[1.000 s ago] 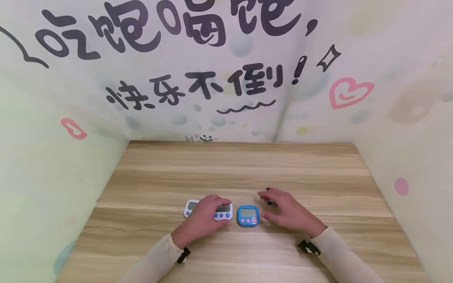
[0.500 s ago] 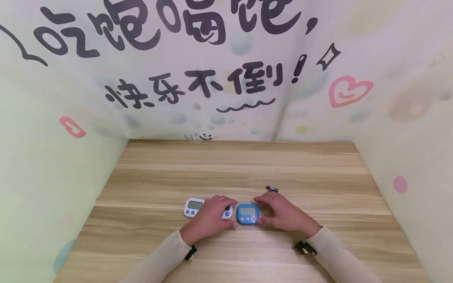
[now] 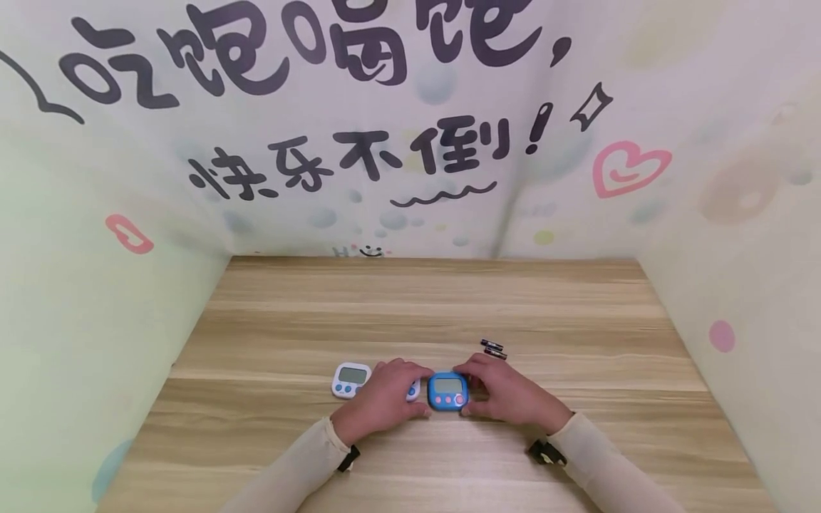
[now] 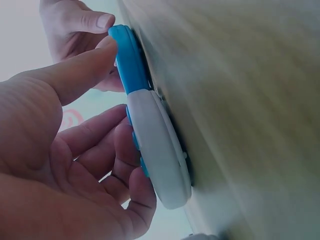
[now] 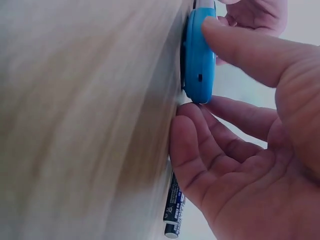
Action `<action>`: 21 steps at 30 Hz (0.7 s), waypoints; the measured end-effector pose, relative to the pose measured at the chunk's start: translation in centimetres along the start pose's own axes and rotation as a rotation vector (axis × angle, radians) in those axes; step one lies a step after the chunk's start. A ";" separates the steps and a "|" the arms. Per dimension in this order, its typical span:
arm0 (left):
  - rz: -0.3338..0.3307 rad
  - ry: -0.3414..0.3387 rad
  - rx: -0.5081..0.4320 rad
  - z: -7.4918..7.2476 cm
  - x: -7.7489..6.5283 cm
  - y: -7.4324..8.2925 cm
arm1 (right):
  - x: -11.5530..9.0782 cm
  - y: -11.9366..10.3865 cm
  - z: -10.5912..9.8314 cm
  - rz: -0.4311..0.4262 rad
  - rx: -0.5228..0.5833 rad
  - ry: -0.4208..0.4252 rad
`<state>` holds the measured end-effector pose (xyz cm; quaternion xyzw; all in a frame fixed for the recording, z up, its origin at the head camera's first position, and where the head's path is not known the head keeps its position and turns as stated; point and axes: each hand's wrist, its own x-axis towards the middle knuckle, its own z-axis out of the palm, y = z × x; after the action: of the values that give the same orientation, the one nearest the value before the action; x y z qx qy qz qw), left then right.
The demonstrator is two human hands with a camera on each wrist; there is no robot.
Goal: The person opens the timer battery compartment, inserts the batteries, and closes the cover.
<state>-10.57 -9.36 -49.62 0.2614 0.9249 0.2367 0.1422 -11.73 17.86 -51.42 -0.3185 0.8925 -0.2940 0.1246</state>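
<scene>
From the head camera, the blue timer [image 3: 448,391] lies flat on the wooden desk [image 3: 423,299], near its front edge, with both hands closed in on it. The left hand [image 3: 385,397] touches its left side, fingers curled, while covering part of a white timer [image 3: 351,380] just beside it. The right hand [image 3: 509,392] grips the blue timer's right side. Two batteries [image 3: 494,348] lie just behind the right hand.

The left wrist camera shows the left thumb [image 4: 75,75] pressed on the blue timer's [image 4: 129,60] edge, the other fingers curled under the white timer [image 4: 157,150].

The right wrist camera shows the right thumb [image 5: 240,47] on the blue timer's [image 5: 199,60] rim, fingers bent beneath it, and the batteries [image 5: 173,210] close by.
</scene>
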 end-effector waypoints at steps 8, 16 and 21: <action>0.007 -0.002 -0.001 0.2 0.5 0.0 | 0.0 -0.1 0.1 0.021 0.004 -0.002; 0.013 0.005 0.006 0.2 0.8 0.2 | 0.1 -0.2 0.1 0.033 0.009 -0.019; -0.003 -0.001 0.011 0.3 1.0 0.3 | 0.1 -0.1 0.1 0.027 0.002 -0.023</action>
<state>-11.13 -8.51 -49.84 0.2608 0.9266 0.2312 0.1414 -11.73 17.68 -51.43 -0.3098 0.8949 -0.2896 0.1390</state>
